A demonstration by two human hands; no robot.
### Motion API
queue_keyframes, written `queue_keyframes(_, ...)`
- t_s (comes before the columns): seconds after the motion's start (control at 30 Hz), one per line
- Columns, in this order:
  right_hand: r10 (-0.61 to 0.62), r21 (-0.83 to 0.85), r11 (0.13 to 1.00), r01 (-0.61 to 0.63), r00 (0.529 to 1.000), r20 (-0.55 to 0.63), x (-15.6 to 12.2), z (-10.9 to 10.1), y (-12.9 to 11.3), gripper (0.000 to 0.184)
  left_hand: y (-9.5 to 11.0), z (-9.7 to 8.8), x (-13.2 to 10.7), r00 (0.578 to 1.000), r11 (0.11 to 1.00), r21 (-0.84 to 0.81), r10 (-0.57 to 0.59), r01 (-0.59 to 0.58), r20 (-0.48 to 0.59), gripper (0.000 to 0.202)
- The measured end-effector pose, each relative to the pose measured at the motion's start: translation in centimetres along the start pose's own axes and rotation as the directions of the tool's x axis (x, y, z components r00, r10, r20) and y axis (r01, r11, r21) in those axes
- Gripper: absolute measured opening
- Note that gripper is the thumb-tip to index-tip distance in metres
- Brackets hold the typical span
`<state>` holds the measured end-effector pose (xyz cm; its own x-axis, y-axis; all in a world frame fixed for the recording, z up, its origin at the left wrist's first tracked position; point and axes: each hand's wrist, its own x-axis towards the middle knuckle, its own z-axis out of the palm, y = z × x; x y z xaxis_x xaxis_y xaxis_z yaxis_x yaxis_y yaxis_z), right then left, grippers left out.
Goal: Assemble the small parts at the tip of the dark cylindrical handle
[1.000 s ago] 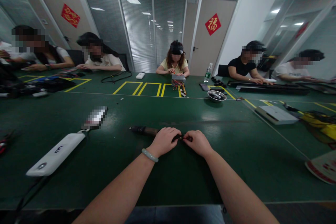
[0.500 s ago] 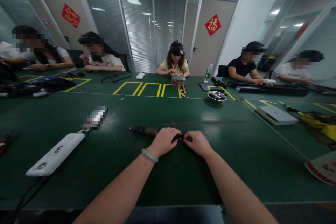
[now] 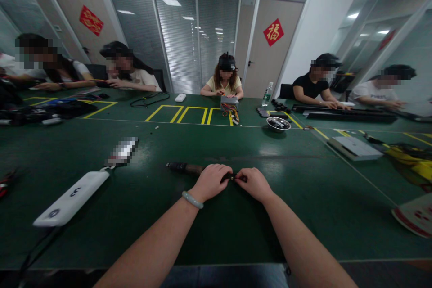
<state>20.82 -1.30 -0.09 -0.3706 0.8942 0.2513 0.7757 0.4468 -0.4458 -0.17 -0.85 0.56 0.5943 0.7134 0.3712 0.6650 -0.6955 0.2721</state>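
On the green table in front of me lies a long dark rod-shaped tool (image 3: 193, 169) with a black ribbed front and a brownish barrel. It looks like an electric screwdriver, but its kind is not certain. My left hand (image 3: 213, 181) is closed over its right part, covering much of it. Against that end, my right hand (image 3: 252, 182) pinches a small dark piece, with a tiny brass-coloured spot (image 3: 231, 178) showing between the two hands. Fingers hide most of the small piece, so its kind cannot be made out.
At left lie a white power bank (image 3: 72, 200) with a cable and red-handled pliers (image 3: 4, 184). Beyond my hands are a metal bowl (image 3: 278, 124), a bottle (image 3: 267, 94) and a white box (image 3: 355, 147). A paper bucket (image 3: 414, 216) stands at right. Several people sit opposite.
My hands and the tool stay in nearly the same place. Across the table at left, a person's hands have shifted slightly.
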Motion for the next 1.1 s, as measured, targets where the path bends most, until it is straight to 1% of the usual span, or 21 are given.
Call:
queue_keyframes(0.2,-0.002,0.004,1.0,0.002,1.0,-0.003,-0.07,0.07,-0.03,0.008,-0.17,0.1,0.11,0.999,0.999,-0.009,0.035,-0.035,0.011,0.013)
queue_keyframes(0.37,-0.007,0.009,1.0,0.008,1.0,-0.021,-0.1,0.27,0.13,0.005,-0.17,0.1,0.13,1.0,1.0,-0.01,0.026,-0.026,0.008,0.014)
queue_keyframes(0.6,-0.005,0.005,1.0,0.005,1.0,-0.01,-0.03,0.1,-0.02,0.006,-0.03,0.06,0.04,1.0,1.0,-0.013,-0.006,0.006,-0.006,0.017)
queue_keyframes(0.77,-0.003,0.011,1.0,0.003,1.0,-0.013,-0.05,0.07,-0.12,0.005,-0.09,-0.12,0.05,1.0,1.0,-0.001,0.013,-0.013,0.024,0.013)
queue_keyframes(0.97,0.017,0.001,1.0,-0.017,1.0,0.009,-0.06,-0.01,-0.21,0.008,-0.06,-0.12,0.04,0.999,1.0,-0.003,0.017,-0.017,0.031,0.014)
queue_keyframes(1.1,0.012,-0.001,1.0,-0.012,1.0,0.012,-0.07,0.06,-0.07,0.008,0.1,-0.13,0.05,1.0,1.0,0.003,-0.009,0.009,0.007,0.02)
